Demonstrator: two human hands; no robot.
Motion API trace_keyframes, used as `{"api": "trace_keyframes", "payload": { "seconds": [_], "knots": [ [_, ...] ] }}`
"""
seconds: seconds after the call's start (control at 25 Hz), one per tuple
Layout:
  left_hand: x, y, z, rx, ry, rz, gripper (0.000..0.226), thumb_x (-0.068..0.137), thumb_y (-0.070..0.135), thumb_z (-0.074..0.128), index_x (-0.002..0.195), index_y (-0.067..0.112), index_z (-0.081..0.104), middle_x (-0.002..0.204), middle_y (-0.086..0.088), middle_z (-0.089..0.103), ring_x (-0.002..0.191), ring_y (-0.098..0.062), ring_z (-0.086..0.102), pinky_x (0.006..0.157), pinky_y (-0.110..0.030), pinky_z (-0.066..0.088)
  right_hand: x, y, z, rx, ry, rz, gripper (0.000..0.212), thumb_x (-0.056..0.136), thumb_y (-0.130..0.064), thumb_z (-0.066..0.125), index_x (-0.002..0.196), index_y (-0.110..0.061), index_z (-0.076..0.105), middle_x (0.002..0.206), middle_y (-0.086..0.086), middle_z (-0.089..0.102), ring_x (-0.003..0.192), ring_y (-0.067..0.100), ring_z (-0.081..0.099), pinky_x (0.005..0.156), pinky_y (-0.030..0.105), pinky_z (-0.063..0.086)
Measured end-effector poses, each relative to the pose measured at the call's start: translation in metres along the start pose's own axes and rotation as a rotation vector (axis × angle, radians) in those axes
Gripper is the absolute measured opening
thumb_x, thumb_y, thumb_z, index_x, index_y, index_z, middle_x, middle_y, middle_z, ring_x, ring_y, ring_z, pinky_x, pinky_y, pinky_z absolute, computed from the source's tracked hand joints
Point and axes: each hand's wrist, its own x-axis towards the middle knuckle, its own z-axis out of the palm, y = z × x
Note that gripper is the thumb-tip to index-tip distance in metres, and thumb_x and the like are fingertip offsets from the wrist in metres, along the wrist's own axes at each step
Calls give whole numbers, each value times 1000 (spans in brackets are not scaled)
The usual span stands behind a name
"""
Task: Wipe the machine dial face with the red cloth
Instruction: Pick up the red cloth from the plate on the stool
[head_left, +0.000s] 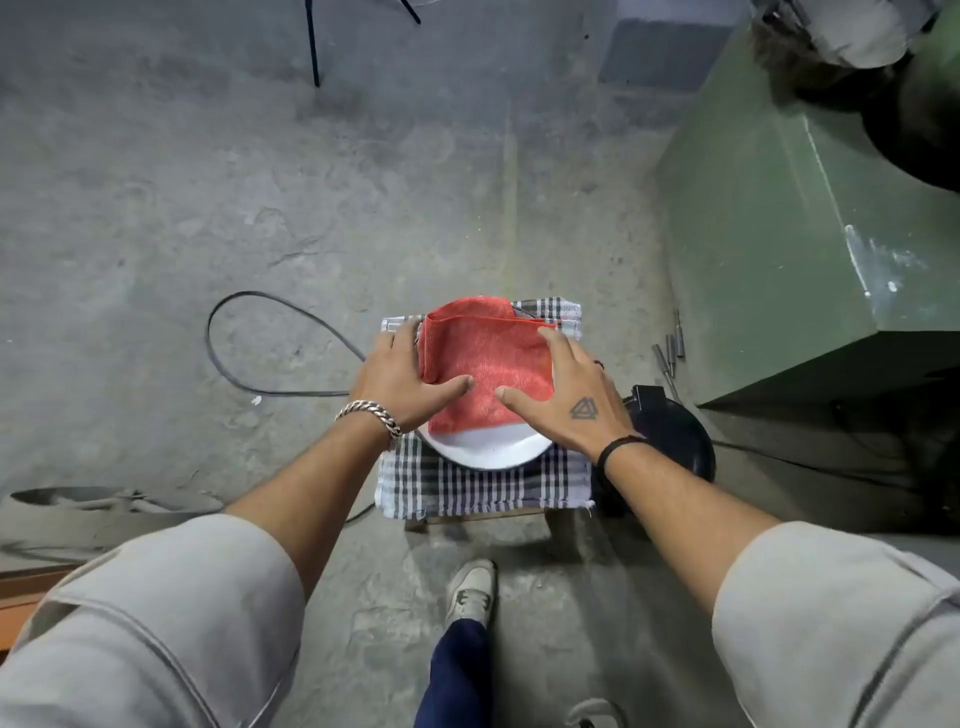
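The red cloth lay folded over a round white dial face on a checked towel covering a small stool. Both hands, left hand and right hand, rested flat on the cloth, each grip open, fingers spread.

Two hands, one red cloth, one white dial face.

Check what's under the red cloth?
The red cloth lies folded on a white round dial face, which sits on a checked cloth. Only the dial's near rim shows; its markings are covered. Left hand and right hand press flat.
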Motion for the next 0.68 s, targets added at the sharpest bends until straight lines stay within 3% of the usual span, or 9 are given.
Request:
{"api": "trace_keyframes", "payload": {
  "seconds": [0.2,0.32,0.44,0.6,0.68],
  "knots": [
    [32,-18,40,-97,41,-172,71,82,56,85,137,17,63,134,-10,66,126,-30,62,104,-39,49,24,15,44,205,-74,269,111,84,-82,74,171,-24,37,171,10,50,152,34,54,121,54,49],
    [55,-20,51,0,68,-155,51,89,48,78,127,16,68,130,-13,61,127,-36,58,108,-47,49,39,19,63,216,-73,348,103,90,-67,80,169,-16,39,166,14,53,143,35,58,114,46,51],
    [70,-16,60,26,125,-153,43,89,41,79,122,17,63,126,-14,63,121,-40,60,101,-51,53,41,21,78,139,-84,345,80,94,-44,83,157,-11,46,148,15,58,124,34,63,96,37,49],
    [82,-18,63,64,181,-79,22,91,26,77,109,16,68,113,-13,67,110,-41,64,88,-48,53,45,24,91,7,-116,307,46,99,-13,77,136,-10,49,129,12,58,113,37,68,96,49,60],
    [85,-19,60,81,144,-48,14,90,22,73,99,12,71,107,-15,64,106,-41,63,87,-48,52,50,23,96,110,-137,382,37,96,-3,73,127,-11,54,116,10,65,104,33,71,89,44,61]
  ]
}}
